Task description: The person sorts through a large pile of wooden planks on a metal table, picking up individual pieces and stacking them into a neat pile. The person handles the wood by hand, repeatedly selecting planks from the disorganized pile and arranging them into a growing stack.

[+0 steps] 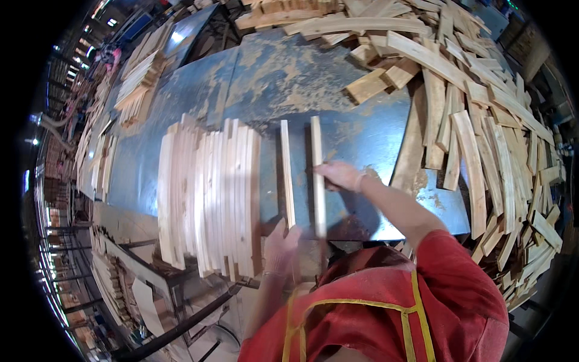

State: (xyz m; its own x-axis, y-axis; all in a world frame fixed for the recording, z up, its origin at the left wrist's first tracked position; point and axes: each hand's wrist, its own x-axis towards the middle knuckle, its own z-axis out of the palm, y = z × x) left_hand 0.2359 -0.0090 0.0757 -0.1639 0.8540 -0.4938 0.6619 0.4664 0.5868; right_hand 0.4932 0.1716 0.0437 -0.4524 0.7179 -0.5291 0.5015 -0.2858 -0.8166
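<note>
My right hand (342,175) is closed around the middle of a pale wooden strip (317,145), which stands on edge and points away from me. To its left, a second narrow wooden strip (286,163) lies roughly parallel, apart from the first. My left hand (281,246), a little blurred, has its thumb and fingers at the near end of that second strip, pinching it. Left of both strips, a row of similar strips (211,193) is packed side by side, their near ends jutting past the table edge.
The blue metal table (253,84) has worn, dusty patches. A large jumbled heap of boards (476,127) covers its right side, and more boards (362,25) lie at the back. Another stack of strips (140,84) sits at the far left. Below the table's front edge runs a dark metal bar (187,320).
</note>
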